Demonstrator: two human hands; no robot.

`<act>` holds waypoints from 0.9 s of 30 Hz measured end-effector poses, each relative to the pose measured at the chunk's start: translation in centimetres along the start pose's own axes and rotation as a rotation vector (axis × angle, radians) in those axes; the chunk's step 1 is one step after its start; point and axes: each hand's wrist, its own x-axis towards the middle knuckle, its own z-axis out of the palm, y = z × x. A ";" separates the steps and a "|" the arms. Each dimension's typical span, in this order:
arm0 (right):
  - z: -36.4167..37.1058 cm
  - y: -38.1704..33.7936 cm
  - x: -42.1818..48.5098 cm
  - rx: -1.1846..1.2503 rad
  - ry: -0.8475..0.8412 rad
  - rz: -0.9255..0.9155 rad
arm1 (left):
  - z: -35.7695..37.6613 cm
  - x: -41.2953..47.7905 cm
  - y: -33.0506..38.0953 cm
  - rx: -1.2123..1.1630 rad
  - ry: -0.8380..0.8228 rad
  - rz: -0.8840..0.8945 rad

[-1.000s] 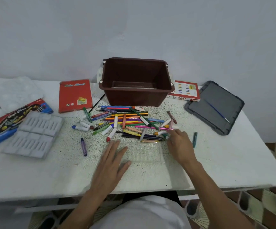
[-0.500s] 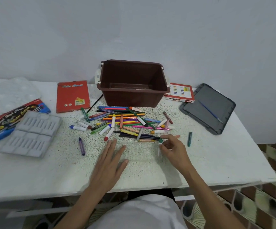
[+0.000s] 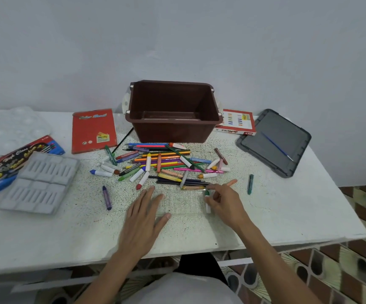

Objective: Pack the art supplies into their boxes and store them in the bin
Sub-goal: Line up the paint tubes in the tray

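Our right hand (image 3: 227, 204) pinches a green-tipped white crayon (image 3: 208, 209), lengthwise tip pointing away from us, left hand (image 3: 142, 218) flat on clear plastic tray (image 3: 184, 205) beside it

Soft even light, faint shadows, bowed edges

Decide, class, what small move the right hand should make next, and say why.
Probably lay the green-tipped crayon down into the right end of the clear tray. The right hand pinches it over that end, while the left hand rests flat on the tray's left edge, seemingly steadying it.
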 end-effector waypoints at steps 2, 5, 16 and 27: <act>0.2 0.4 -0.3 0.009 0.008 -0.020 | 0.0 0.2 0.0 0.004 0.000 -0.004; 0.6 0.9 -1.2 0.078 0.035 -0.039 | 0.0 0.1 -0.1 0.018 -0.011 -0.005; 0.6 2.0 -2.0 0.257 0.004 -0.060 | -0.3 0.0 0.2 0.032 -0.042 -0.006; 0.3 2.1 -1.7 0.140 -0.027 -0.101 | -0.4 0.0 0.2 -0.027 -0.028 0.025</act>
